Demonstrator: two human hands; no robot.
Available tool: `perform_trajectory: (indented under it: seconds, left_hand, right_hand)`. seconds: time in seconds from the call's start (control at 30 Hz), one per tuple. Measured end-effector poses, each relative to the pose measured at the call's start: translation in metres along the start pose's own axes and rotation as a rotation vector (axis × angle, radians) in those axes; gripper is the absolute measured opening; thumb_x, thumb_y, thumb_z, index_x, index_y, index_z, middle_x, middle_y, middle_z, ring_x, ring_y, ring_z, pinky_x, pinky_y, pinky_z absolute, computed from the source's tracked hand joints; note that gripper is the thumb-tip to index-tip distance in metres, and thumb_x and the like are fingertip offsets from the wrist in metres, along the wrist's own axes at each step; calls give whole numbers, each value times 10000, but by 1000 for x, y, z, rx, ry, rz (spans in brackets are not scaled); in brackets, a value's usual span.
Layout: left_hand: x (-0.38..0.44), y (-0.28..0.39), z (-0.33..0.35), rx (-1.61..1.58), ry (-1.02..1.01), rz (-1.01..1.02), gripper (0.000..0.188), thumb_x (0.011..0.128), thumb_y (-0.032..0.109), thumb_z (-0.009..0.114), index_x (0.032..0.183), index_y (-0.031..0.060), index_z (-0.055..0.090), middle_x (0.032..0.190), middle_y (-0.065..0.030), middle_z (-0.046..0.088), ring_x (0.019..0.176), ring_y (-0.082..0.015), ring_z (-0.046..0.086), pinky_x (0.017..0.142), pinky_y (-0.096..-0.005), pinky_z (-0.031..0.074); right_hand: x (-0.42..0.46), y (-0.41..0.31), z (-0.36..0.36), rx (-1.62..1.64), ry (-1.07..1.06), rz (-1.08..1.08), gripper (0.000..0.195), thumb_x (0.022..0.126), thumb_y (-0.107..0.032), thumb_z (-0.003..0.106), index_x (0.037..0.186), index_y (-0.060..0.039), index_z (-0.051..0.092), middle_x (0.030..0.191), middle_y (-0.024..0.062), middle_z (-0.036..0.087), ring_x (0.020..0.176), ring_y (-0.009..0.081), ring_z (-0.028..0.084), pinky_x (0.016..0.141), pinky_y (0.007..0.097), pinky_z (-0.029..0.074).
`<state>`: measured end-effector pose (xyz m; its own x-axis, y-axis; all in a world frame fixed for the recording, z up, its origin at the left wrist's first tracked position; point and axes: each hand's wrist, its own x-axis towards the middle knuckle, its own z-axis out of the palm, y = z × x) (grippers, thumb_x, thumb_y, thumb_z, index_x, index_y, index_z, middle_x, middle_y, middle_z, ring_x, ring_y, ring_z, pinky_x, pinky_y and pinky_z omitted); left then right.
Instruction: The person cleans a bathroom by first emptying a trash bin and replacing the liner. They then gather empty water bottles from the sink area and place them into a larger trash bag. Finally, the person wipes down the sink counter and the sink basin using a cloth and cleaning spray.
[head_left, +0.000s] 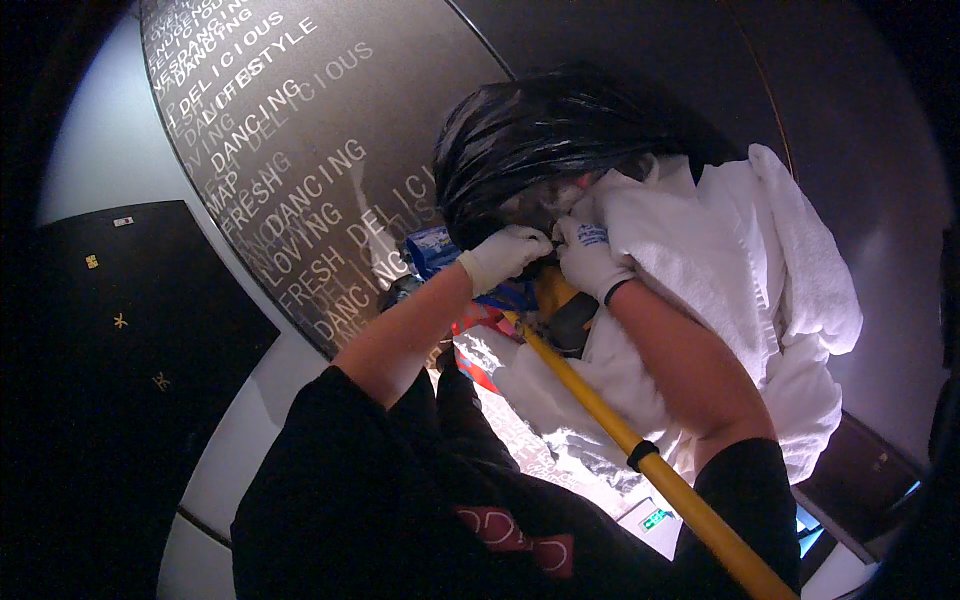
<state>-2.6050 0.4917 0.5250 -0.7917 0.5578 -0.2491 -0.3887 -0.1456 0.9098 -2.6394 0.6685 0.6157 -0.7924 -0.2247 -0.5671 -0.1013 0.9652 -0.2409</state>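
Both my hands wear white gloves and come together at the lower edge of a black plastic bag (547, 135). The fingertips of my left hand (504, 259) pinch a dark bit of that edge. My right hand (592, 259), with a dark band at the wrist, grips the same spot from the other side. Inside the bag's mouth, pale and red contents show in part. White terry towels (705, 247) hang in a large heap beside my right forearm. Below my hands runs a yellow pole (592, 401) with a black collar. A blue item (431, 253) lies left of my left glove.
A dark wall panel (315, 142) printed with pale words stands behind the bag. To the left is a black door or panel (97, 360) with small gold marks. Red and blue material (480, 371) lies under the hands. A green lit sign (655, 520) shows low down.
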Motion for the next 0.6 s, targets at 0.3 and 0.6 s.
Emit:
perform_trajectory:
  seconds: [0.3,0.6]
  left_hand:
    - [0,-1,12,-961,90,-337,141,1037,259,612,960,142,600,824,34,555,641,-69,434,568,-235,365]
    - [-2,16,15,13,286,-30,245,1006,246,618,1057,49,755,919,-48,731,761,-143,636,705,-300,514]
  right_hand:
    - [-10,-15,-12,-272,344,-262,366,872,-169,726,1190,-50,590,1152,247,646,1083,444,629,904,507,520]
    - [-5,-15,-18,-420,-1,-186,202,927,-210,668,1081,-79,678,1075,191,699,1003,374,690,855,486,548]
